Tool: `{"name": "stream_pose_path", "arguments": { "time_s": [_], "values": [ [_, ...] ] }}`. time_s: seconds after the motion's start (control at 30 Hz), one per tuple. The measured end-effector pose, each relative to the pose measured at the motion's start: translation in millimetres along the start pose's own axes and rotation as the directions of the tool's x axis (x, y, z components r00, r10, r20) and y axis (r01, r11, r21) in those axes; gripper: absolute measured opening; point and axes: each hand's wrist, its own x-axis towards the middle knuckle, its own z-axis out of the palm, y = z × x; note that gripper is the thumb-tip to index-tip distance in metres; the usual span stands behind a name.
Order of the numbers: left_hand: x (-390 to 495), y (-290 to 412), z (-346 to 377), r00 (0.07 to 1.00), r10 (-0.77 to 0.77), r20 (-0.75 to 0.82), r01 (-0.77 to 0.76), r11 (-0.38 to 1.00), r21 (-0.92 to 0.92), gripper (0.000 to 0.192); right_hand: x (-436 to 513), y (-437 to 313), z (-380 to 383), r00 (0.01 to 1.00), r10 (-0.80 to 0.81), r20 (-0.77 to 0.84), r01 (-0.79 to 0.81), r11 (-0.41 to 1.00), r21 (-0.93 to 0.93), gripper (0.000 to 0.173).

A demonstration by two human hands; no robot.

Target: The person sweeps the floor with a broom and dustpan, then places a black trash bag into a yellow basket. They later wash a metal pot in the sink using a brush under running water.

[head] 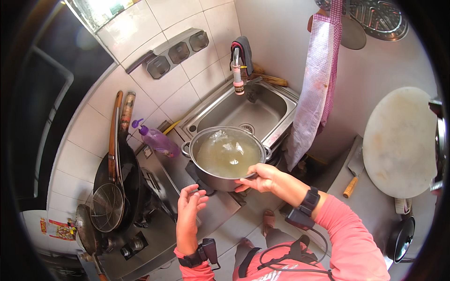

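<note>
A two-handled metal pot (214, 182) stands in front of the sink, filled with cloudy, pale yellowish liquid (225, 154). My right hand (262, 177) pinches the pot's near right rim, with some fingers lower against its outer wall. To the left and nearer to me, my left hand (191, 202) is raised with its fingers apart and nothing in it. A gap separates it from the pot. Behind the pot is the stainless steel sink (232, 107), under a faucet with a pink and white nozzle (238, 80).
On the left, a black wok (132, 165) holds a wire skimmer (107, 207) near a purple pump bottle (160, 140). An apron (313, 84) hangs beside the sink. To the right are a cleaver (355, 165), a round cutting board (397, 144) and a black lid (402, 240).
</note>
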Motion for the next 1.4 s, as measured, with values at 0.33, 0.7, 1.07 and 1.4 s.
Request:
{"name": "stream_pose_path", "arguments": {
  "time_s": [0.33, 0.7, 1.07, 1.4],
  "values": [
    [115.1, 46.4, -6.7, 1.0, 0.005, -0.026, -0.003, 0.997, 0.074, 0.03, 93.3, -51.3, 25.4, 0.965, 0.19, 0.18, -0.242, 0.91, 0.338, 0.044],
    [200.6, 67.0, 22.9, 0.995, 0.089, -0.052, -0.078, 0.981, 0.175, 0.032, 152.2, -75.7, 33.8, 0.938, 0.16, 0.308, -0.314, 0.767, 0.559, 0.033],
    [215.8, 77.6, 55.2, 0.998, 0.064, -0.019, -0.054, 0.938, 0.342, 0.027, 188.9, -69.0, 31.7, 0.809, 0.115, 0.576, -0.521, 0.592, 0.614, 0.029],
    [184.4, 101.3, 68.6, 0.974, 0.189, 0.128, -0.223, 0.906, 0.36, 0.021, 205.4, -75.3, 38.3, 0.625, 0.07, 0.777, -0.562, 0.731, 0.386, 0.033]
  ]
}}
